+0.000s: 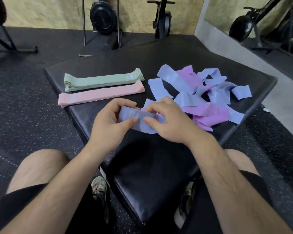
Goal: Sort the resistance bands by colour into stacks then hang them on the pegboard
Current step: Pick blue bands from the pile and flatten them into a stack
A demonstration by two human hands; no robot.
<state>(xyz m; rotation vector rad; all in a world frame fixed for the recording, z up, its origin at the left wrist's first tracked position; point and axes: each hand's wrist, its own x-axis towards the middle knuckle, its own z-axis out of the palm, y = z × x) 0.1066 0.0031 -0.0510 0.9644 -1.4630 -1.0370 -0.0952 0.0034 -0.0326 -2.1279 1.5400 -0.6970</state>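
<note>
Nearest, we see the left hand (pixel 108 123) and right hand (pixel 169 123) both pinching one blue band (pixel 139 117), seemingly folded flat, just above the black bench pad (pixel 150 166) (print on the band is blurred). Beyond lie the pink stack (pixel 100 95), then the green stack (pixel 101 81); rightward, a loose blue-and-purple pile (pixel 203 97).

Pale print on the held lilac-blue band (pixel 131 114) is too blurred to read; its ends are covered by the left hand (pixel 107 125) and right hand (pixel 169 124). Bands low in the loose pile (pixel 186 100) lie hidden under others. Exercise machines (pixel 103 16) are cut off by the top edge
</note>
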